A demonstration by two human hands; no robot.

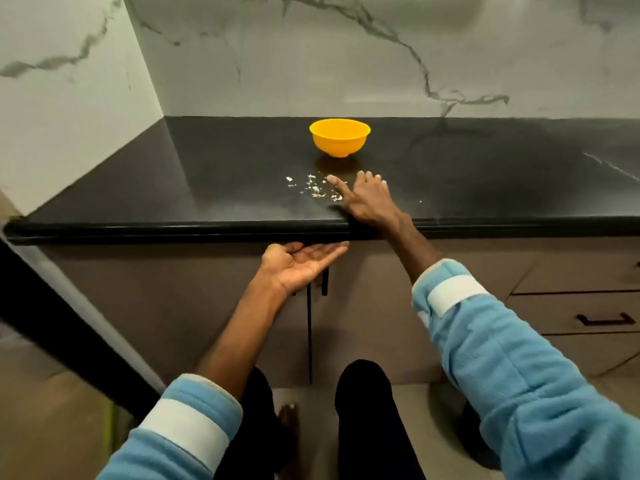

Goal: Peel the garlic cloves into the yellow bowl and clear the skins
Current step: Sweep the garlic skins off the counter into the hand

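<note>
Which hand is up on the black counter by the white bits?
The right hand: it is on the counter beside the garlic skins. The left hand is held palm up below the counter's edge.

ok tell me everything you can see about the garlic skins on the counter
The garlic skins are small, pale, whitish flakes and crumbs that look thin and papery. They lie loose in a scattered patch on the black countertop, just in front of the yellow bowl and apart from it. One stray fleck lies off to the right. The right hand rests flat at the patch's right edge, one digit reaching into the flakes. The left hand, palm up below the counter edge, shows no skins.
</note>
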